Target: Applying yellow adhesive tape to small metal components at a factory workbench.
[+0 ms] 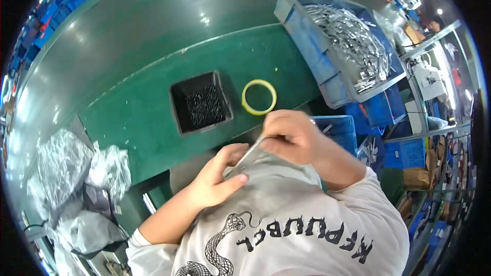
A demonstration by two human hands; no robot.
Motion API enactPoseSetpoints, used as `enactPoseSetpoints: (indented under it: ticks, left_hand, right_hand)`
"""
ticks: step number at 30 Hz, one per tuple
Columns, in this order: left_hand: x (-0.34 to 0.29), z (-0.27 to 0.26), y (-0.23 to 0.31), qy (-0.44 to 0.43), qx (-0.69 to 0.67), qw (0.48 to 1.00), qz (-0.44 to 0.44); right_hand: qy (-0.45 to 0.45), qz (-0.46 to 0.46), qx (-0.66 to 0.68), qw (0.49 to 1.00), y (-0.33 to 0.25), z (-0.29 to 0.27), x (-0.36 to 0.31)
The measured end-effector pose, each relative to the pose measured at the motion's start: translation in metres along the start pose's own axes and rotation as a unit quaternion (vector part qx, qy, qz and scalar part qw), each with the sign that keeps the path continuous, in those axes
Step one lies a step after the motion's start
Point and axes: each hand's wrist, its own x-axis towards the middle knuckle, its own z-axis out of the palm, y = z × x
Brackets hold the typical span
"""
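Note:
A thin, light-coloured metal strip [249, 152] slants between my hands, close in front of my shirt. My right hand [292, 135] is closed with its fingers pinched round the upper end of the strip. Beside the lower end is my left hand [217, 176], its thumb spread away from its bent fingers; the strip passes next to those fingers. A square black tray [175, 110] with many small black pieces [204, 106] stands on the green work surface beyond my hands. Right of the tray lies a yellow tape roll [244, 103], just past my right hand.
A big blue crate [319, 64] full of shiny metal parts [353, 41] stands at the far right. Nearer is a smaller blue bin [340, 129]. Clear plastic bags [64, 166] crowd the left side. Shelving [434, 135] with boxes lines the right. The green mat [138, 133] covers the table.

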Motion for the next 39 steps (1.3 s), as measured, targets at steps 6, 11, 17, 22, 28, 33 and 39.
enactPoseSetpoints:
  ticks: [6, 11, 17, 22, 28, 33, 39]
  left_hand:
    - [-0.004, 0.004, 0.005, 0.072, -0.023, 0.981, -0.179]
    - [-0.006, 0.0, -0.004, 0.198, -0.118, 0.96, -0.157]
    - [-0.006, 0.001, -0.012, 0.234, -0.038, 0.961, -0.144]
    - [-0.009, 0.001, -0.006, 0.22, -0.05, 0.964, -0.143]
    - [-0.012, 0.005, -0.006, 0.182, -0.03, 0.978, -0.095]
    - [-0.007, 0.009, -0.007, 0.201, 0.003, 0.973, -0.117]
    - [-0.007, 0.008, -0.01, 0.214, 0.053, 0.972, -0.083]
  right_hand:
    - [0.017, 0.013, -0.025, 0.999, 0.06, 0.027, 0.002]
    - [0.124, 0.05, -0.219, 0.966, 0.099, 0.018, -0.002]
    - [0.07, 0.01, -0.368, 0.927, 0.093, 0.025, -0.023]
    - [0.099, -0.066, -0.243, 0.963, 0.046, 0.039, -0.034]
    - [0.075, -0.08, -0.139, 0.984, 0.025, 0.043, -0.042]
    - [0.05, -0.077, -0.135, 0.987, 0.021, 0.043, -0.038]
    - [0.055, -0.075, -0.132, 0.987, 0.024, 0.046, -0.037]
